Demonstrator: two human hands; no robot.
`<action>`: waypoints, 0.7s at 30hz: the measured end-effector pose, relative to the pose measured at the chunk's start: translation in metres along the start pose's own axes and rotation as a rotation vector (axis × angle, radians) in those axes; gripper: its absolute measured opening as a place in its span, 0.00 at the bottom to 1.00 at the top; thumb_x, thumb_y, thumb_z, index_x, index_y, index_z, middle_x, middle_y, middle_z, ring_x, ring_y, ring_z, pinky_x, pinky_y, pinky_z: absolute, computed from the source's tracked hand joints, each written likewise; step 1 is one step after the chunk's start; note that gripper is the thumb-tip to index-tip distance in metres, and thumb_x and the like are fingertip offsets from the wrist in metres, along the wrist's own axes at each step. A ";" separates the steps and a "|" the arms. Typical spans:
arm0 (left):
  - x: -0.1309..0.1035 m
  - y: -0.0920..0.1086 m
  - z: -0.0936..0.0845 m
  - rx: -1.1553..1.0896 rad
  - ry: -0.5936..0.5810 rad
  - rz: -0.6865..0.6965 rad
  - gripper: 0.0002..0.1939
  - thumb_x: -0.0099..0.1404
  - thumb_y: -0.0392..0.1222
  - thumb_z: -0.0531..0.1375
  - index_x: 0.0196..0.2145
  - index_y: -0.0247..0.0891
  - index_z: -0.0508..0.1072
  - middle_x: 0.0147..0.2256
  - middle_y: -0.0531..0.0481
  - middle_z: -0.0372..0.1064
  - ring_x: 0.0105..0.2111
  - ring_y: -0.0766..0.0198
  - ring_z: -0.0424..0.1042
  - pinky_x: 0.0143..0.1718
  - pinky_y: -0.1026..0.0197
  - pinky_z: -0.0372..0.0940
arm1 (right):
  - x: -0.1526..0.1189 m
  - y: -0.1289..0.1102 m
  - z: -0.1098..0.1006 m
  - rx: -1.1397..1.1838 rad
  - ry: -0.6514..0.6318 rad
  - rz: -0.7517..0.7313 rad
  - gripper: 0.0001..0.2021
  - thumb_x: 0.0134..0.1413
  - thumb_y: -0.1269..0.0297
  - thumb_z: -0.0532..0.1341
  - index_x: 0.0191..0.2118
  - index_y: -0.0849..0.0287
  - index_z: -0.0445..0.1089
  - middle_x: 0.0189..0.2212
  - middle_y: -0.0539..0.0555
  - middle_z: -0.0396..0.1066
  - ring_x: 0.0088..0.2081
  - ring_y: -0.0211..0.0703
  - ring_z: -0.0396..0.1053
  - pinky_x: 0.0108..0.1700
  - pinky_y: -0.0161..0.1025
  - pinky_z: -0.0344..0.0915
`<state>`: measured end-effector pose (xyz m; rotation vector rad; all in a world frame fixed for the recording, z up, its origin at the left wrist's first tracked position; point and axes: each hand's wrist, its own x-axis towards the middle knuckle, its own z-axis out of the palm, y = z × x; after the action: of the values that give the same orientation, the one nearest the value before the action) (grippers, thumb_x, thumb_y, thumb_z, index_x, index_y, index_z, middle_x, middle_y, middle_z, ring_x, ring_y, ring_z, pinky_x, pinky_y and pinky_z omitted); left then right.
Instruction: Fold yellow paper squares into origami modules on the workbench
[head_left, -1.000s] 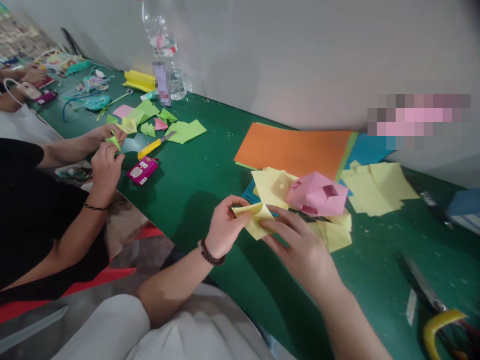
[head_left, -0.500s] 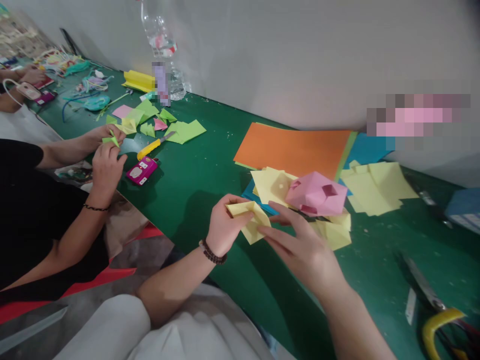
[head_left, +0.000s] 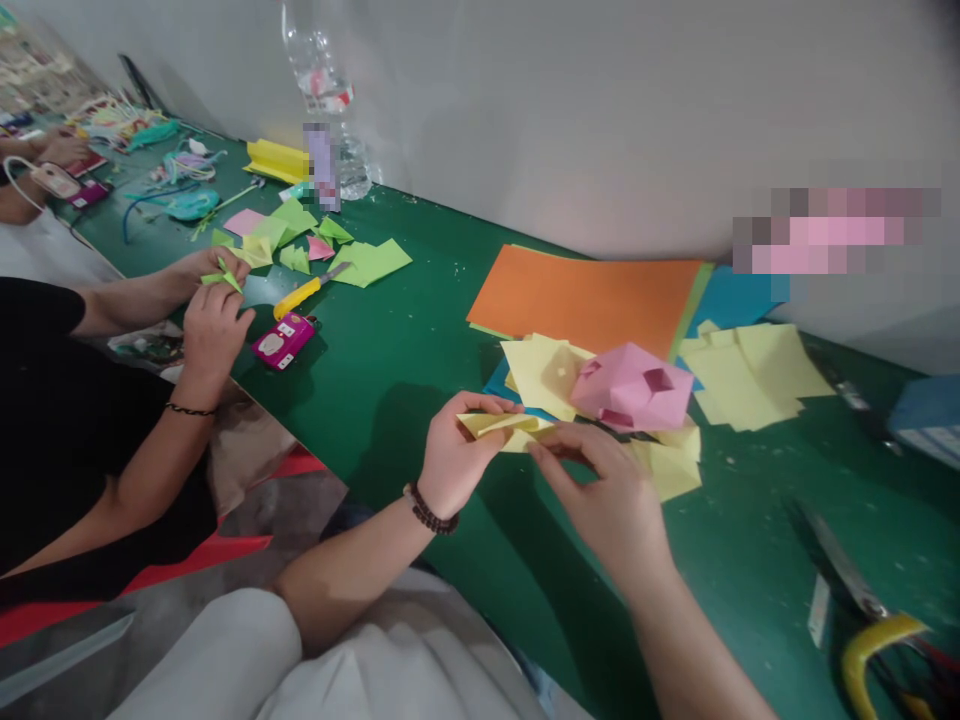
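A folded yellow paper (head_left: 517,432) is held between my two hands, just above the green table. My left hand (head_left: 461,450) pinches its left end between thumb and fingers. On the right end, the thumb and fingertips of my right hand (head_left: 611,485) grip the paper. Right behind my hands lie a pink folded paper shape (head_left: 636,388) with dark openings and some yellow sheets (head_left: 544,375). Another folded yellow piece (head_left: 671,462) rests beside my right hand.
Orange sheets (head_left: 592,300) lie by the wall, with yellow papers (head_left: 757,375) to their right. Scissors (head_left: 874,610) are at the lower right. Leftward, a person's hands (head_left: 217,310) hold green paper near a yellow knife (head_left: 300,297) and a magenta box (head_left: 285,341).
The yellow paper has tilted and looks flatter and narrower. My right hand's fingers, spread before, have closed on its right end.
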<state>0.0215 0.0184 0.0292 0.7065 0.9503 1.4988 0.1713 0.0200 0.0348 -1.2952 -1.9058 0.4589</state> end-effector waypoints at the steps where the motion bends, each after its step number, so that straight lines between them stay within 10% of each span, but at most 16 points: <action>1: -0.001 0.000 0.000 0.003 -0.009 0.000 0.12 0.52 0.38 0.68 0.30 0.35 0.69 0.36 0.48 0.72 0.42 0.57 0.75 0.46 0.55 0.69 | -0.001 -0.001 0.000 0.008 0.003 0.053 0.06 0.56 0.59 0.60 0.33 0.55 0.67 0.30 0.51 0.73 0.29 0.39 0.74 0.33 0.37 0.72; 21: -0.004 -0.004 -0.007 0.408 -0.053 0.018 0.22 0.50 0.27 0.63 0.44 0.38 0.67 0.39 0.48 0.73 0.41 0.61 0.74 0.41 0.61 0.70 | 0.000 -0.001 -0.004 0.138 -0.172 0.393 0.17 0.52 0.48 0.59 0.42 0.55 0.62 0.27 0.51 0.72 0.28 0.42 0.73 0.29 0.37 0.69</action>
<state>0.0182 0.0131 0.0232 1.0434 1.2271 1.3056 0.1739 0.0190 0.0376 -1.5830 -1.7173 0.9115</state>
